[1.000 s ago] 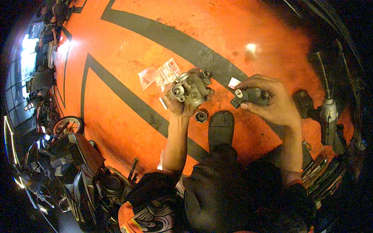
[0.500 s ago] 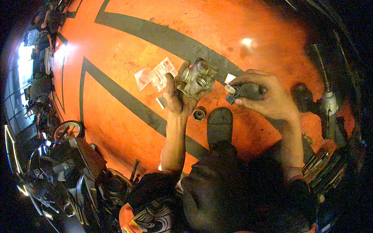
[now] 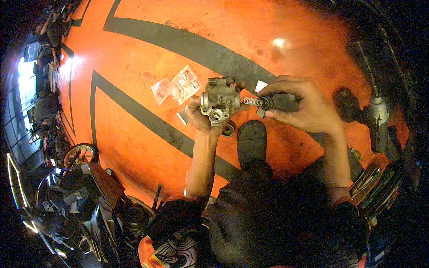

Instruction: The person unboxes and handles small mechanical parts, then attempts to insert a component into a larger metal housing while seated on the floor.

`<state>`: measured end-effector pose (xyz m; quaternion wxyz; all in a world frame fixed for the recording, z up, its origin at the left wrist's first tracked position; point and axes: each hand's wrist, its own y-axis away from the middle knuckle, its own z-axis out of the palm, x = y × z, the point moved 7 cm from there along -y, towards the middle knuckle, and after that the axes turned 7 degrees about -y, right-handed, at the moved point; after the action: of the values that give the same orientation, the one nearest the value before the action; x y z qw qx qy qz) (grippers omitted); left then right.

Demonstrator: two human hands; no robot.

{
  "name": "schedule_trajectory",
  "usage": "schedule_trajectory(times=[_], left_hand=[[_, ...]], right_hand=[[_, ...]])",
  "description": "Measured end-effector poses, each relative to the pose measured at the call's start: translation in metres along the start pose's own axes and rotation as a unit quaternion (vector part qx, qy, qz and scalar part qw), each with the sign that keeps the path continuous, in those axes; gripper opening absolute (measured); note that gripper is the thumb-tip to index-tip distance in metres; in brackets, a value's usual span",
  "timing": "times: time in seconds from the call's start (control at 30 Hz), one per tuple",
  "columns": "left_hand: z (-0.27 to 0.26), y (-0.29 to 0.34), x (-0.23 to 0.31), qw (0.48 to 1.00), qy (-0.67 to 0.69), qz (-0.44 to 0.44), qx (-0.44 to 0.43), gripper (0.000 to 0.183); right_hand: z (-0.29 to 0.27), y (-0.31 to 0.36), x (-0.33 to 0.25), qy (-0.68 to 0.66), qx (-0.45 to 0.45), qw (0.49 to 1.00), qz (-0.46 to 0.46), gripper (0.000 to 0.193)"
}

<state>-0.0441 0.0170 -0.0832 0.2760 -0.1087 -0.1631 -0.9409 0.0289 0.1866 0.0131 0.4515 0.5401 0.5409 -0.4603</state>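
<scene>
Two hands, both loaded. Left hand (image 3: 203,122) cups one grey metal body (image 3: 222,97) from below, fingers curled round it, held above the orange floor (image 3: 147,53); right hand (image 3: 309,106) pinches one black cap (image 3: 267,103) between thumb and fingertips, one coil spring (image 3: 253,102) sticking out. Just changed: body got turned so its small round port (image 3: 217,116) faces the person, and cap swung so the spring points left at the body's side. Upshot: port and spring both in clear view, parts close together; can't tell if spring tip touches. Count on the floor: one hollow metal socket (image 3: 228,132), partly behind left hand; two clear plastic wrappers (image 3: 185,85); two white slips (image 3: 261,85); one power tool (image 3: 379,117), far right.
</scene>
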Motion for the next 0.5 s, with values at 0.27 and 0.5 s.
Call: schedule_trajectory(times=[0.27,0.5], left_hand=[[0.004,-0.001,0.009,0.990,-0.112,0.030,0.078,0.068],[-0.001,0.000,0.015,0.984,-0.117,0.109,0.084,0.056]], right_hand=[[-0.001,0.001,0.000,-0.005,0.000,1.000,0.020,0.033],[-0.001,0.000,-0.001,0.017,-0.008,1.000,0.007,0.033]])
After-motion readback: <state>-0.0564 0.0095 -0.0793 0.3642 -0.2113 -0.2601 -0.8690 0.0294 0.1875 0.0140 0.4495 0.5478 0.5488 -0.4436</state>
